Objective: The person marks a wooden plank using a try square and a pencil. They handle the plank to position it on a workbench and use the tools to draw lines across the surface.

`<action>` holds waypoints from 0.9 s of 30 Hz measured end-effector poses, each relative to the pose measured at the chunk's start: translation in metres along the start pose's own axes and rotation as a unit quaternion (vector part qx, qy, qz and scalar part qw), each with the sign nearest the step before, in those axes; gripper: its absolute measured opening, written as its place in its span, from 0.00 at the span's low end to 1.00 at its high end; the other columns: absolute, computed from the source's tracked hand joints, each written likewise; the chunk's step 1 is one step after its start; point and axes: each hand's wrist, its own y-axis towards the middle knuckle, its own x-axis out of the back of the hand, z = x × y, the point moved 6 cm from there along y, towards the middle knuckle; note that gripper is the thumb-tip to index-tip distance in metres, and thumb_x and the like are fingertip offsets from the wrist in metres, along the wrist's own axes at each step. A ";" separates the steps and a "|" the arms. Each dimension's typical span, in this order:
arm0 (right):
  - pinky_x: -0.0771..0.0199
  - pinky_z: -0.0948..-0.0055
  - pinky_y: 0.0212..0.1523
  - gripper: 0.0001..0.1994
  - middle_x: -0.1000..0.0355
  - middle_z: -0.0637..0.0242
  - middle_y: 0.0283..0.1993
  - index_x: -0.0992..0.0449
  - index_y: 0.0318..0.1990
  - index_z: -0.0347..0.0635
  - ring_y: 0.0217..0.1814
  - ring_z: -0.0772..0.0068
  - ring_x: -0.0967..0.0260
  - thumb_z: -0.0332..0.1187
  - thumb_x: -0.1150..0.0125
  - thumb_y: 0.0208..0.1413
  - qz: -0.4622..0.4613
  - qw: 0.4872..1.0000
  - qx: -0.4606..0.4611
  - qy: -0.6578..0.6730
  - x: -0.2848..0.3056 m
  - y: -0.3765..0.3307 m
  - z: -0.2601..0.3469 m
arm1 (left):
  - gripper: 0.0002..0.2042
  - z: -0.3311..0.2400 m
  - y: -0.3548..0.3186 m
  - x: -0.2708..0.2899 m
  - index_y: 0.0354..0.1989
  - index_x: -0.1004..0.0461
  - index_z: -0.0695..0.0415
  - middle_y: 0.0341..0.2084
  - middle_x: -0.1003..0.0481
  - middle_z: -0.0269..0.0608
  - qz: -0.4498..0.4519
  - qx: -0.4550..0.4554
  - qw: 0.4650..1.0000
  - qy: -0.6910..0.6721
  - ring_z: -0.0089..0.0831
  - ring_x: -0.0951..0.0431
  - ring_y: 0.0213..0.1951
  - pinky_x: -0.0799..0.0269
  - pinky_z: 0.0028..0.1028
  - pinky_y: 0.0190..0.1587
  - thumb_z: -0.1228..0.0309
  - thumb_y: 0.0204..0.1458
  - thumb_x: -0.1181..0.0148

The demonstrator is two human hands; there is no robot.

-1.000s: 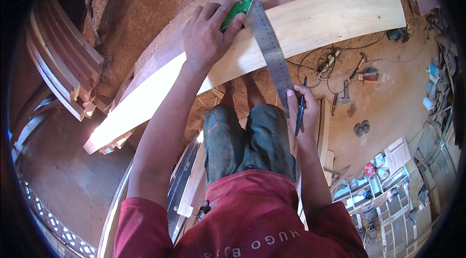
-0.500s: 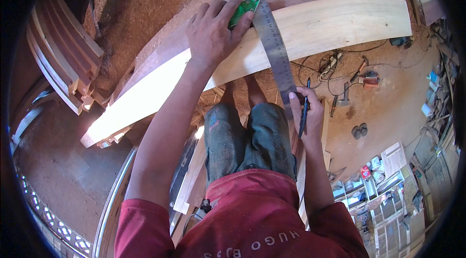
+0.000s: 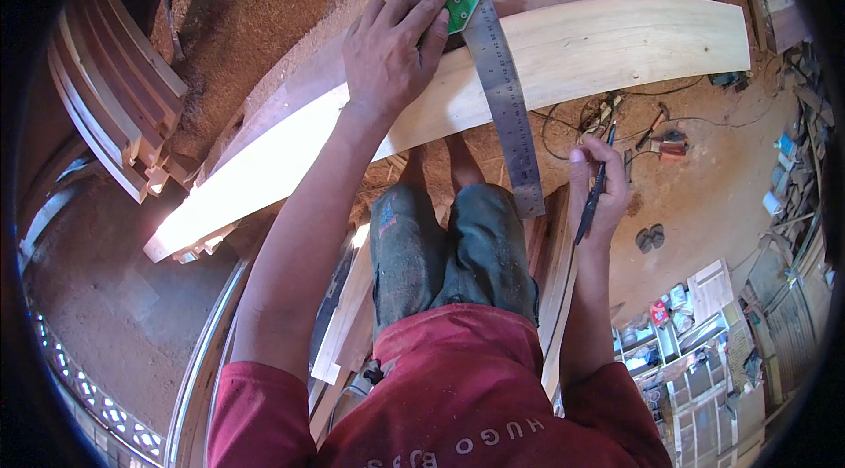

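Pale wood formed the long plank (image 3: 616, 37), lying left to right. Across it lay the steel square (image 3: 506, 98), blade toward the person, its green head pinned by the flat, spread left hand (image 3: 387, 54). Right hand (image 3: 597, 191) gripped a dark pencil (image 3: 591, 204), nearer the blade than before.

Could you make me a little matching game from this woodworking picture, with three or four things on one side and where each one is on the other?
Things:
1. left hand
2. right hand
3. steel ruler blade
4. pair of sandals

Places:
A. on the dirt floor
B. lying across the pale plank
C. pressing the square's green handle
D. gripping a dark pen

Pairs: 1-C, 2-D, 3-B, 4-A
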 end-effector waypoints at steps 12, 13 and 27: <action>0.22 0.72 0.46 0.09 0.21 0.60 0.45 0.22 0.48 0.35 0.44 0.72 0.22 0.25 0.35 0.63 -0.002 0.993 0.091 0.075 -0.036 0.018 0.036 | 0.12 0.000 -0.001 0.000 0.51 0.17 0.47 0.36 0.20 0.36 0.003 0.001 1.000 0.007 0.37 0.22 0.38 0.25 0.35 0.41 0.65 0.61 0.39; 0.22 0.71 0.45 0.09 0.21 0.59 0.44 0.21 0.48 0.36 0.44 0.70 0.22 0.25 0.34 0.62 0.005 0.994 0.095 0.049 -0.040 0.013 0.036 | 0.12 0.001 -0.002 0.000 0.51 0.17 0.47 0.36 0.20 0.36 0.003 0.003 1.000 0.007 0.37 0.22 0.38 0.25 0.35 0.41 0.65 0.61 0.39; 0.23 0.66 0.43 0.10 0.21 0.57 0.44 0.21 0.47 0.37 0.44 0.61 0.22 0.24 0.33 0.58 -0.037 0.986 0.154 0.051 -0.056 0.031 0.052 | 0.22 -0.003 0.000 0.000 0.50 0.18 0.46 0.34 0.21 0.35 -0.014 -0.009 0.999 0.032 0.36 0.21 0.37 0.23 0.35 0.39 0.48 0.52 0.29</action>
